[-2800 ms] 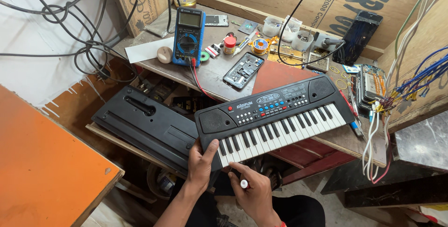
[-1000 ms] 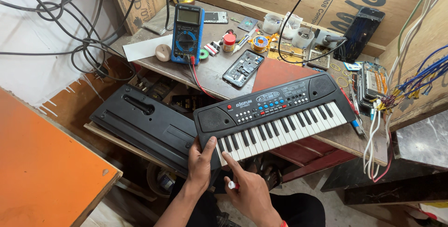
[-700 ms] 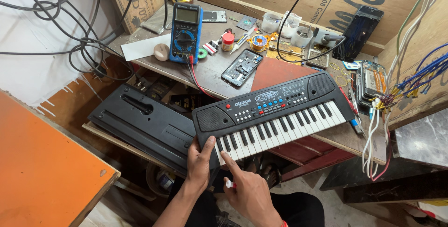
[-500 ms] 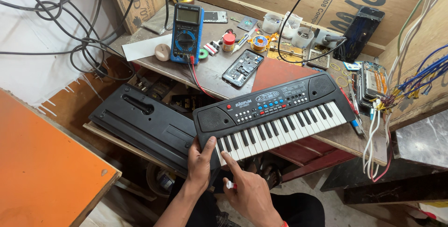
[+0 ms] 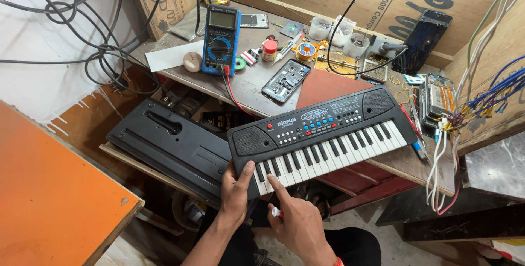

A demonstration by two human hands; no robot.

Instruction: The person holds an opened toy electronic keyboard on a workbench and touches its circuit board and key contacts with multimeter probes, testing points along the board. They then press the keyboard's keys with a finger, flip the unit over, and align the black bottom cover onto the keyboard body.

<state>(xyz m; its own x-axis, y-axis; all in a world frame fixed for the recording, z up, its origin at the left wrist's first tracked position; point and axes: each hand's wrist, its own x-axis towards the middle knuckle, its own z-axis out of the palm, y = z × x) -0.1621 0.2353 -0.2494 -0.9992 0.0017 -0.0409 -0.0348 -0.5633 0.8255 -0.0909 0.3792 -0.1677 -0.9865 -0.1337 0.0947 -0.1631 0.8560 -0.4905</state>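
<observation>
- The left hand (image 5: 236, 192) is clamped on the near left corner of the small black keyboard (image 5: 320, 135), thumb lying up over the lowest white keys and the other fingers curled under the casing.
- The right hand (image 5: 298, 223), just right of that corner, has its index finger stretched out and pressing a white key near the low end; the remaining fingers are folded together around a small white-and-red object (image 5: 276, 212), probably a tool's end, though too little of it shows to be sure.
- The keyboard lies slanted, its far half on the workbench (image 5: 251, 83) and its near left end out past the bench edge, carried by the left hand.
- Left of the keyboard lies one long black casing (image 5: 169, 145), on a lower shelf, close beside it.
- Beyond the keyboard, on the bench: one blue multimeter (image 5: 221, 39) with red and black leads, one opened phone (image 5: 286, 80), one red-capped small bottle (image 5: 269, 50), three small white cups (image 5: 339, 31), and one dark phone (image 5: 421, 41) propped against the back board.
- To the right of the keyboard hang bundles of coloured wires (image 5: 492, 94).
- The bench is worn grey board backed by plywood; an orange tabletop (image 5: 49, 200) lies far left of the keyboard, with a white wall (image 5: 38, 88) and black cables (image 5: 93, 53) above it.
</observation>
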